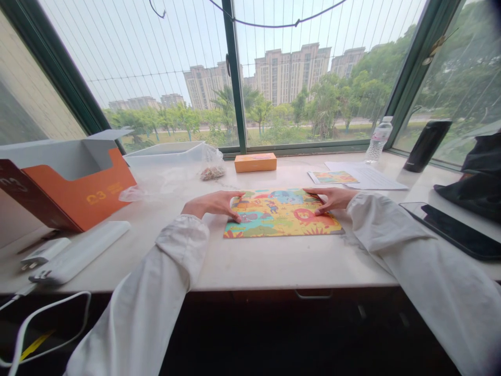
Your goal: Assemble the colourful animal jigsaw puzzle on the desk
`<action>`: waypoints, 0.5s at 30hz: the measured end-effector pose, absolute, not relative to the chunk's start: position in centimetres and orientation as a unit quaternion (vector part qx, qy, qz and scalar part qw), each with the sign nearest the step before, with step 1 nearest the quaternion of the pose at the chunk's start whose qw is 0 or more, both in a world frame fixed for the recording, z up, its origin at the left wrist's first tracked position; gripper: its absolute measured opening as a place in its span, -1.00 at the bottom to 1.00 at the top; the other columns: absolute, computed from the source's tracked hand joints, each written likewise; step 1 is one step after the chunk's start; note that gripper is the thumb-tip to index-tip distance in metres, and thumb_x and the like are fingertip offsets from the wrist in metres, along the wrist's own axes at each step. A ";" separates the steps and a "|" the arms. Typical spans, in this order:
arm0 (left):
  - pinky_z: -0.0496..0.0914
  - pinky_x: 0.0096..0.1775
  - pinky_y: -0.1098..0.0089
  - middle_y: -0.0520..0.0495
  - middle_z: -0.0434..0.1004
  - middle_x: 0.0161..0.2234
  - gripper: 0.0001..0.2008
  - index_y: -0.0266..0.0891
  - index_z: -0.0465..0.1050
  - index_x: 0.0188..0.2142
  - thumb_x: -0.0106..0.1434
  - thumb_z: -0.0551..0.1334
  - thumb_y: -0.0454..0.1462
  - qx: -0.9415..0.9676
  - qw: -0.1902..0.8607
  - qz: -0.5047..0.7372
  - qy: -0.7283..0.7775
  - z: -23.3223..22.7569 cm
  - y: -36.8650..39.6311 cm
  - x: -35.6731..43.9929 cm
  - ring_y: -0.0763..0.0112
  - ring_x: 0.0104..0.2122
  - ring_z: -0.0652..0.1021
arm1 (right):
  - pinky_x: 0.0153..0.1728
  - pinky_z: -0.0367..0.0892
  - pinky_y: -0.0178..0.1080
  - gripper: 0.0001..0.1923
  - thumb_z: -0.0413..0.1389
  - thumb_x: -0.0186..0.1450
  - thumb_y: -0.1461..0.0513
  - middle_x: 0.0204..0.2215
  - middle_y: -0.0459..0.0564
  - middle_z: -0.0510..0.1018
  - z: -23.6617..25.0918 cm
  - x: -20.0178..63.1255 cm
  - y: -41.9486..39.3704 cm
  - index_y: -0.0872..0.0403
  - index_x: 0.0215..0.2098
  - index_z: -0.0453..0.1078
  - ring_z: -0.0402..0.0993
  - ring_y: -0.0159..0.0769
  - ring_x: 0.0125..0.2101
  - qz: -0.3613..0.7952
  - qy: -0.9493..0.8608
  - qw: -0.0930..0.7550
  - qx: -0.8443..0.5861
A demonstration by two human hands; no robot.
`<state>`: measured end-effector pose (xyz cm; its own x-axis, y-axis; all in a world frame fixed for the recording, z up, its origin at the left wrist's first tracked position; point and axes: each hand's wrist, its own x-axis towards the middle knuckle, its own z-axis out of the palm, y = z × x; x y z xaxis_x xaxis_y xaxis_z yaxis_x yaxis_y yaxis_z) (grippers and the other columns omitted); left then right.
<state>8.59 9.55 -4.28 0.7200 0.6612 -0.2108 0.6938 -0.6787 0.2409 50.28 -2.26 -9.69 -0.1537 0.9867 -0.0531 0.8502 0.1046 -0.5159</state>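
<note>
Puzzle board [282,214] first, since that's what both hands are on: a colourful animal jigsaw lying flat on the pale surface [274,261], pretty much dead centre, looks fully pieced together as far as I can tell.

Going big to small around it: open orange box [74,193] sits at about 9 o'clock from the puzzle, lid flipped up. Clear plastic tray [168,154] with crinkly plastic wrap is at roughly 10 o'clock, back by the window. Dark tablet [457,232] lies flat at 3 o'clock. White power bank [82,250] and a small white charger [45,251] are down at 8 o'clock near the surface's edge. Black flask [426,145] is at 2 o'clock, water bottle [378,138] at around 1 o'clock, with some paper sheets [368,175] in front of them. Small orange box [255,162] at 12 o'clock.

Left hand [215,203] rests palm-down on the puzzle's left edge, fingers [235,215] spread flat and pressing, not curled around anything. Right hand [332,199] does the same on the right edge, fingers flat on the board, nothing gripped.
</note>
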 end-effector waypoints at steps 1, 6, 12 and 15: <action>0.14 0.28 0.22 -0.05 0.11 0.39 0.12 0.02 0.04 0.40 -0.09 0.42 0.18 0.915 0.152 -0.049 0.370 -4.3 9.5 8.6 -0.02 0.32 0.23 | 0.37 0.00 -0.04 0.11 0.36 -0.07 -0.16 0.32 -0.14 0.28 -9.8 50.4 -2.2 -0.13 0.38 0.15 0.10 0.16 0.33 0.218 -0.727 0.156 -0.632; 0.13 0.28 0.22 -0.06 0.14 0.38 0.07 0.00 0.10 0.39 -0.05 0.41 0.18 0.920 0.136 -0.034 0.366 -4.3 9.2 8.9 -0.01 0.32 0.24 | 0.37 0.03 -0.07 0.04 0.29 -0.01 -0.20 0.31 -0.13 0.30 -10.0 50.4 -2.0 -0.11 0.38 0.18 0.12 0.11 0.33 0.199 -0.730 0.173 -0.631; 0.20 0.25 0.23 -0.06 0.20 0.36 -0.02 0.01 0.16 0.36 0.02 0.34 0.23 0.930 0.106 -0.016 0.350 -5.3 10.2 9.1 0.02 0.30 0.28 | 0.33 0.10 -0.11 -0.05 0.19 0.10 -0.23 0.30 -0.12 0.33 -10.0 50.1 -2.2 -0.07 0.37 0.21 0.16 0.09 0.31 0.169 -0.726 0.174 -0.643; 0.19 0.25 0.22 -0.09 0.21 0.35 -0.07 -0.01 0.17 0.35 0.09 0.25 0.28 0.930 0.082 -0.014 0.358 -5.7 10.7 9.1 0.05 0.29 0.29 | 0.31 0.13 -0.09 -0.11 0.17 0.14 -0.21 0.28 -0.11 0.36 -10.1 50.0 -2.1 -0.08 0.35 0.24 0.21 0.09 0.29 0.154 -0.731 0.173 -0.642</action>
